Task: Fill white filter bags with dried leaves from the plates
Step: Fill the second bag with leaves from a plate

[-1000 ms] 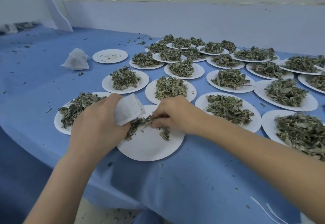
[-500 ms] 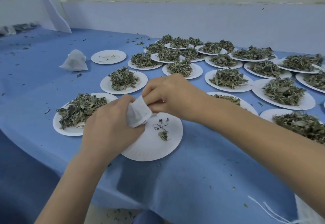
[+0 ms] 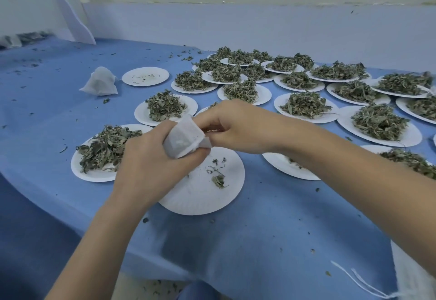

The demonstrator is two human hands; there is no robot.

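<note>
Above the nearly emptied paper plate (image 3: 200,189) at the bench's near edge, the left hand (image 3: 151,165) held a white filter bag (image 3: 184,137), fingers curled round its body, its mouth tilted up toward the right hand (image 3: 238,127). The right grip was narrow, fingertips pinched at the bag's mouth; whether leaves were in the pinch could not be told. A few leaf scraps (image 3: 218,179) lay directly below.

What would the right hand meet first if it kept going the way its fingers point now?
The right hand points left with fingertips at the mouth of the white filter bag, gripped by the left hand. It would most likely meet the bag first, though exact depth is unclear.
</note>
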